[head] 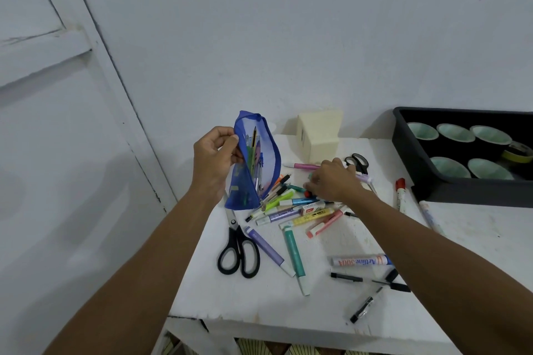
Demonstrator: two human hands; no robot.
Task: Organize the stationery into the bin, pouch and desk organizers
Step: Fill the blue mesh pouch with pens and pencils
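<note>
You seem to be filling the pouch [259, 158]: your left hand [213, 158] pinches its edge, your right hand [334, 181] curls over the pens [313, 217] (grip unclear). Next, carry one toward ten o'clock.

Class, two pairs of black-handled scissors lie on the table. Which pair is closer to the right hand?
The back pair, just beyond the right hand, beside the cream block; the larger pair lies nearer the camera, below the blue pouch.

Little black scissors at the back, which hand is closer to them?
Right. The right hand is just left of the little black scissors; the left hand is far across, holding the blue pouch.
</note>
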